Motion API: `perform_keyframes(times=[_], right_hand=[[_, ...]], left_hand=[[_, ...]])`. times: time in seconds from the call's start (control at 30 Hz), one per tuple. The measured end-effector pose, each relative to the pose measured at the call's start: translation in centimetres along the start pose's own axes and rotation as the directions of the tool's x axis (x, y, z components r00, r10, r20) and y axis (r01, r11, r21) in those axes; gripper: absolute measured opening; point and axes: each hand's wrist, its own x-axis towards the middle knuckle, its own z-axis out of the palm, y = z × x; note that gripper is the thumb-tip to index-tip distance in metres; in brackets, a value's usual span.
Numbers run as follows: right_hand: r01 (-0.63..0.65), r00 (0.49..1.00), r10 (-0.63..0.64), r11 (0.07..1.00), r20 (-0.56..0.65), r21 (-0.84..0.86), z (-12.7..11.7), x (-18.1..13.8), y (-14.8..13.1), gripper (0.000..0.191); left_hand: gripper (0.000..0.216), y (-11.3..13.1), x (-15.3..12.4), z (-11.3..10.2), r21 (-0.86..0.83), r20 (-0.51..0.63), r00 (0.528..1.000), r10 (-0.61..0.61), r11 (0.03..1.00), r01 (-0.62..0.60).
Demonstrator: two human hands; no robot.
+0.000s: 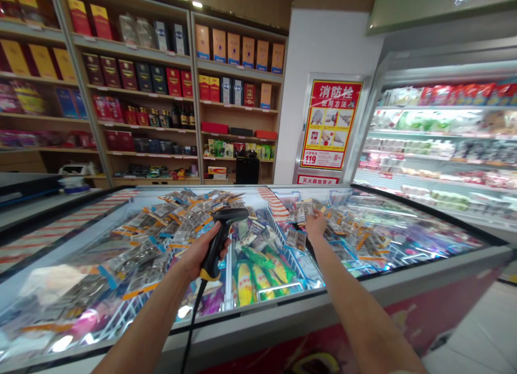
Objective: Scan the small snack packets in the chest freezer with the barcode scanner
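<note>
My left hand (198, 251) is wrapped round the grip of a black and yellow barcode scanner (230, 214), its head pointing right and its cable hanging down toward me. Farther right, my right hand (316, 226) reaches over the chest freezer (266, 319) with its fingers closed on a small clear packet (304, 210). More small packets with orange and blue strips lie on the glass in a left heap (189, 217) and a right heap (355, 228). Below the glass, between my hands, are bags of corn (258, 279).
Wooden shelves (238, 105) with boxes and bottles stand behind the freezer. A red and yellow poster (331, 123) hangs on the white pillar. An open chilled cabinet (436, 134) with packaged goods is at the right. The freezer's dark edge (428, 212) borders the glass.
</note>
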Motion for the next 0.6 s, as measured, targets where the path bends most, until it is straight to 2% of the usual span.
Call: perform_keyframes(times=[0.1,0.2,0.3,0.37,0.43,0.5,0.53,0.6], right_hand=[[-0.026,0.998,0.022,0.996,-0.05,-0.086,-1.6,0.8,0.5,0.035],[0.015,0.998,-0.024,0.99,-0.063,-0.143,-2.1,0.7,0.3,0.036],[0.108,0.992,-0.116,0.98,-0.039,-0.165,-1.0,-0.9,-1.2,0.033],[0.22,0.975,-0.212,0.968,0.072,-0.118,0.7,-3.2,-3.0,0.027],[0.306,0.92,-0.29,0.952,0.264,-0.021,3.1,-6.2,-5.1,0.023],[0.346,0.862,-0.328,0.938,0.386,0.024,5.5,-9.9,-7.4,0.023],[0.392,0.789,-0.352,0.92,0.503,0.03,6.5,-11.8,-8.4,0.029],[0.464,0.666,-0.363,0.886,0.652,0.02,8.1,-15.2,-10.3,0.041]], left_hand=[[0.027,0.2,-0.2,-1.0,-0.007,-0.034,0.999,0.004,1.0,-0.004],[0.027,0.6,-0.6,-2.3,-0.039,-0.046,0.999,0.011,0.999,-0.012],[0.028,1.0,-1.4,-3.7,-0.054,-0.069,0.997,0.019,0.998,-0.022],[0.027,1.3,-2.0,-4.5,-0.053,-0.108,0.994,0.029,0.998,-0.035],[0.026,1.5,-2.5,-5.4,-0.059,-0.142,0.989,0.043,0.997,-0.052],[0.025,1.5,-2.9,-6.2,-0.065,-0.156,0.986,0.06,0.995,-0.07],[0.026,1.5,-3.0,-6.7,-0.068,-0.159,0.985,0.063,0.995,-0.075],[0.026,1.4,-3.3,-7.3,-0.068,-0.169,0.983,0.065,0.995,-0.078]])
